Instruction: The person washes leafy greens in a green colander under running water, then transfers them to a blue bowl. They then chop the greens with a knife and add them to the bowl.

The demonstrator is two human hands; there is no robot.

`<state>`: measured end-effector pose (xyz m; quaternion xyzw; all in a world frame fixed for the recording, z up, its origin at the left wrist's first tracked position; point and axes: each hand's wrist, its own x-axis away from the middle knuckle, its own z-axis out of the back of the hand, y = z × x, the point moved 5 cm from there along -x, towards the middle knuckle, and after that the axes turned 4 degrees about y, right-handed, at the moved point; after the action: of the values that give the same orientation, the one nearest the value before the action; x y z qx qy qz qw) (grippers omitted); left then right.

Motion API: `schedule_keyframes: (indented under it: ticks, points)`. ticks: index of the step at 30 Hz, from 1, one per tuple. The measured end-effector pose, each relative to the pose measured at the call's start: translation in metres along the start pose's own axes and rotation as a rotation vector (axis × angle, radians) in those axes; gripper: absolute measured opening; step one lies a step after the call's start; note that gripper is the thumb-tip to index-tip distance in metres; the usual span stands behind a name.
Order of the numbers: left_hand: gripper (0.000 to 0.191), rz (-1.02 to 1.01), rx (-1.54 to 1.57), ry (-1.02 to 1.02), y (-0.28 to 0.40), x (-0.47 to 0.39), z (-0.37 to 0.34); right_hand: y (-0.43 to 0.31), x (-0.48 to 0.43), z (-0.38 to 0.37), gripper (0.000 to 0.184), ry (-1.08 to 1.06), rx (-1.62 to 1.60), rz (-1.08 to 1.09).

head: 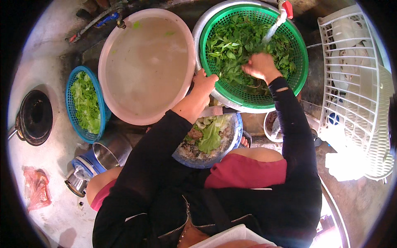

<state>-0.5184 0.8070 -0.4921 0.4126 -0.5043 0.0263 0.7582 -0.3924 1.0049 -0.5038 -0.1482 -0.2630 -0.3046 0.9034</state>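
A green plastic basket [302, 68] full of leafy green herbs [228, 46] sits in a metal basin [197, 34]. Water runs from a red-handled tap [282, 15] onto the leaves. My right hand [262, 66] is down among the herbs, fingers curled and blurred by motion; whether leaves are in its grasp is unclear. At the near left side, my left hand [204, 83] grips the metal basin's rim. A pink basin [104, 90] of cloudy water with a few leaf bits stands left of it.
Below my forearms, a knife [212, 111] lies over a blue-rimmed basin [238, 130] of scraps. Cut lettuce [84, 102] fills a blue basket [68, 93]. A white dish rack [350, 65] stands right; a black pan [36, 117] and plastic bag [37, 187] lie left.
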Motion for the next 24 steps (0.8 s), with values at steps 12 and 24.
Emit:
schedule_keyframes:
  ticks: [12,24]
  points:
    - [0.059,-0.034,-0.058,-0.009,-0.009,-0.011,-0.001,-0.023,-0.031,-0.067,0.052,0.468,0.1,0.305]
    - [0.06,-0.575,-0.397,-0.058,0.01,-0.022,-0.005,0.037,-0.01,-0.046,0.072,0.407,0.046,0.036]
